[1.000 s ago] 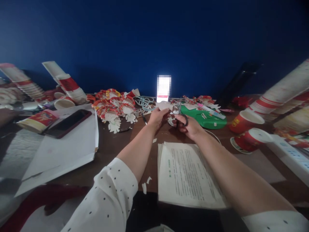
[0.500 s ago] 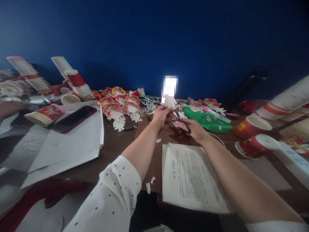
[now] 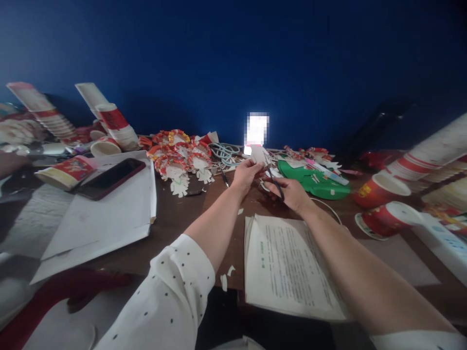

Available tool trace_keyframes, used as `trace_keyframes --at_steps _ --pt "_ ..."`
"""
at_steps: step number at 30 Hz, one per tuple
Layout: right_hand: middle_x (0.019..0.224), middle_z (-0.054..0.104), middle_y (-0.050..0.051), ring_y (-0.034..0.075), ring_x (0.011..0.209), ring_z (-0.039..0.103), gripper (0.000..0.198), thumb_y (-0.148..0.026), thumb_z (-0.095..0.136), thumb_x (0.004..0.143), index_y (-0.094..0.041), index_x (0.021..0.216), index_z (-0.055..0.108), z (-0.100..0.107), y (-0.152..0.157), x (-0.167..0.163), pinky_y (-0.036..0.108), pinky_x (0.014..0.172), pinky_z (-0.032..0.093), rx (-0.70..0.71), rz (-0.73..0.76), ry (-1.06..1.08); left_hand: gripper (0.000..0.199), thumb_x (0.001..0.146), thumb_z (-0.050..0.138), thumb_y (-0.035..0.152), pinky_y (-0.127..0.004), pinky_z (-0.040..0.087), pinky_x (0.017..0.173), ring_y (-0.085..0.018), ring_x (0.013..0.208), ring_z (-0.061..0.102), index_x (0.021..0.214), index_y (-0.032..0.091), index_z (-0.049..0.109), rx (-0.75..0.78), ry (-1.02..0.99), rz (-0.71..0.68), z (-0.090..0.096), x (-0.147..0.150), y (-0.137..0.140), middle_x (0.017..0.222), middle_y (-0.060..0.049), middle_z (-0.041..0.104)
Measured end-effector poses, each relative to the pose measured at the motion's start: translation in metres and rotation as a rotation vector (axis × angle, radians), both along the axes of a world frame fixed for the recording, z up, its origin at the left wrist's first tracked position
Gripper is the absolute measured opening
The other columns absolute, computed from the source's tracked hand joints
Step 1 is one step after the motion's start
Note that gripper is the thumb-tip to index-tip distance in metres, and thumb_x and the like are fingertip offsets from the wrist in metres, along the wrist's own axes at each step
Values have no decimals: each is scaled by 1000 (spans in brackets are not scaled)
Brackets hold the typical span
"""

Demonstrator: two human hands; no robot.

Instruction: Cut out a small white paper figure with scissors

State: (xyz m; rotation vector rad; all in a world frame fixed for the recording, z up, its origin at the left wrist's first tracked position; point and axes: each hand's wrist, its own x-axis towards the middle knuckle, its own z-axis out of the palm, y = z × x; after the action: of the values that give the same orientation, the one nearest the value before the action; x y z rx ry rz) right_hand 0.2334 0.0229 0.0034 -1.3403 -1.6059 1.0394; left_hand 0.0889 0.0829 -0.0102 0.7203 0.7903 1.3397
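One small white paper piece [image 3: 259, 154] was over the far middle of the brown table [image 3: 182, 214], pinched in the left hand [image 3: 244, 176]; the right hand [image 3: 293, 194] gripped black-handled metal scissors [image 3: 279, 189] just beside it. That close, they could have nicked the left hand if the piece slipped.

Paper-craft spot at a brown desk [image 3: 175, 214] against a dark blue wall [image 3: 175, 63]. Home, classroom or office: cannot tell. Evidence: nested paper cups [image 3: 116, 122] along the far edge, left; heap of red-and-white cut paper pieces [image 3: 182, 154] near them; scissors [image 3: 279, 187] in the right hand [image 3: 292, 193]; white offcuts [image 3: 224, 283] and printed pages [image 3: 292, 272] at the near edge; power strip [image 3: 443, 238] toward the right edge.
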Motion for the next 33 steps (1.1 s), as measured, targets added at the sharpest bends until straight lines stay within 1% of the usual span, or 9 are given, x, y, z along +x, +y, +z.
trace_keyframes --at_steps 4,8,12,15,18,23,29,33 --pt "56 61 -1 16 54 53 46 -61 82 66 -20 87 82 3 -1 -2 30 55 42 -8 -16 -5 27 73 84 15 -28 57 80 -9 64 66 72 15 57 8 18 -4 -1 1 0 65 3 64" --pt "55 61 -1 15 54 52 45 -60 82 67 -21 88 82 4 -2 -1 29 55 42 18 -15 -22 25 74 84 16 -28 56 76 -10 63 66 75 15 59 14 21 -14 -1 2 0 67 2 65" --pt "58 62 -1 15 54 53 45 -60 83 68 -20 89 83 1 0 1 29 55 42 18 -14 -13 26 74 84 16 -27 56 74 -10 63 66 74 15 58 14 10 -16 0 2 -1 66 3 65" --pt "60 63 -1 14 54 53 43 -59 82 71 -19 89 83 -3 2 3 28 55 43 22 3 -2 29 72 86 17 -26 56 73 -10 62 65 74 15 57 7 7 -15 1 2 -1 64 3 64" --pt "63 64 0 14 55 55 46 -61 79 74 -19 91 83 -5 3 5 28 55 44 11 13 2 31 71 88 18 -26 57 74 -9 60 64 74 15 57 5 0 -19 0 2 0 65 3 64" --pt "64 64 1 15 56 55 54 -66 80 70 -17 93 82 -7 4 4 28 55 44 -14 1 20 33 68 90 22 -30 58 77 -10 60 64 75 15 59 9 -14 -22 0 2 -2 65 3 65" --pt "63 63 1 15 56 55 49 -64 78 72 -17 86 81 -5 2 3 29 57 44 9 -13 -9 28 72 86 17 -28 57 75 -9 58 62 73 14 59 19 -27 -27 1 2 -2 63 3 64" --pt "64 63 1 15 57 55 48 -64 77 74 -18 89 82 -5 2 2 29 57 44 13 -17 -11 30 69 88 19 -29 57 77 -9 59 63 73 15 59 22 -24 -26 0 2 -2 62 3 64"
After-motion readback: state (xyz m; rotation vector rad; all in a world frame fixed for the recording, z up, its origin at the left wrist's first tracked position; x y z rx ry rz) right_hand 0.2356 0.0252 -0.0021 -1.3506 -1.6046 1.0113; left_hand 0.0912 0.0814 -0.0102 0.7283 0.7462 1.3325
